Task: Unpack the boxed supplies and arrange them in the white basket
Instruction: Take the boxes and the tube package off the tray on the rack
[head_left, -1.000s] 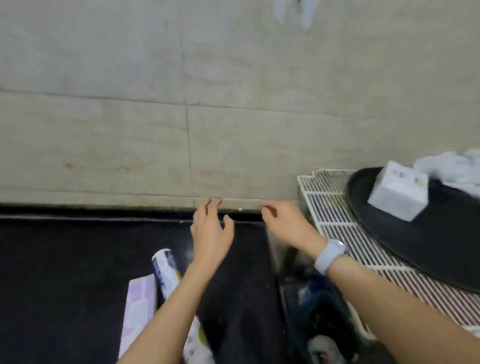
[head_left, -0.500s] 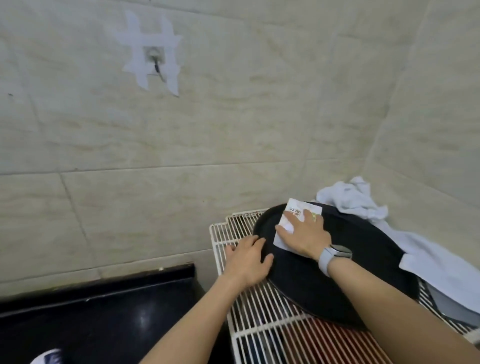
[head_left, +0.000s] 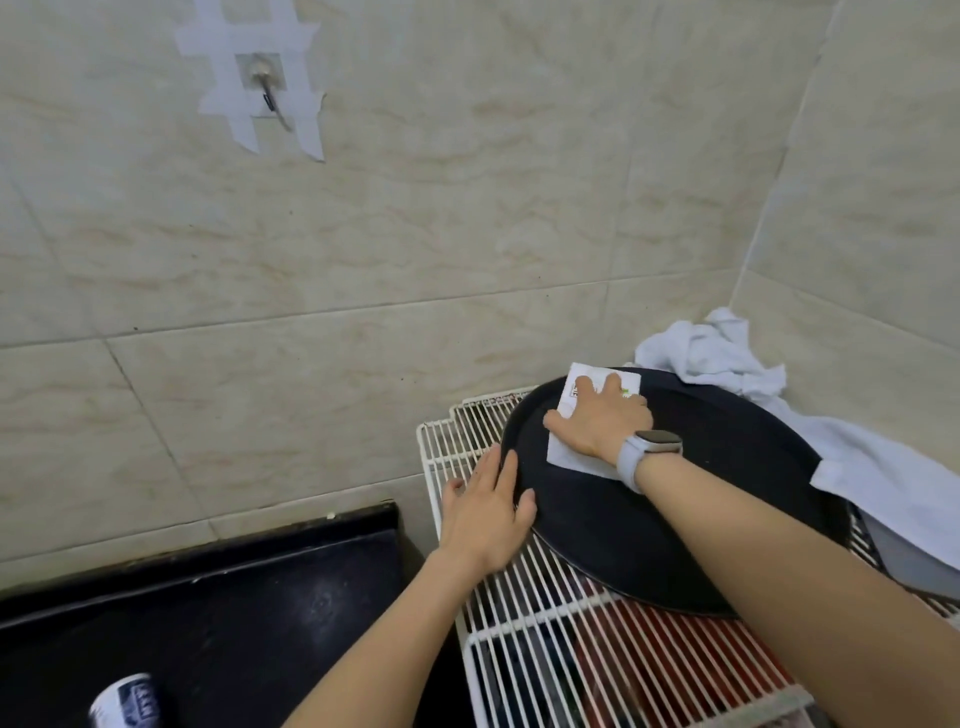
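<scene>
A small white box lies on a round black tray, which rests on a white wire rack. My right hand, with a watch on its wrist, lies flat over the box with its fingers curled round the box's far edge. My left hand rests open on the rack, fingers spread, touching the tray's left rim. No white basket is visible apart from the wire rack.
A crumpled white towel lies behind and to the right of the tray, in the tiled corner. A black counter is at lower left with a small tube on it. A taped hook is on the wall.
The view swung right from the black counter to the rack. My right hand came down on the white box and my left hand settled at the tray's rim.
</scene>
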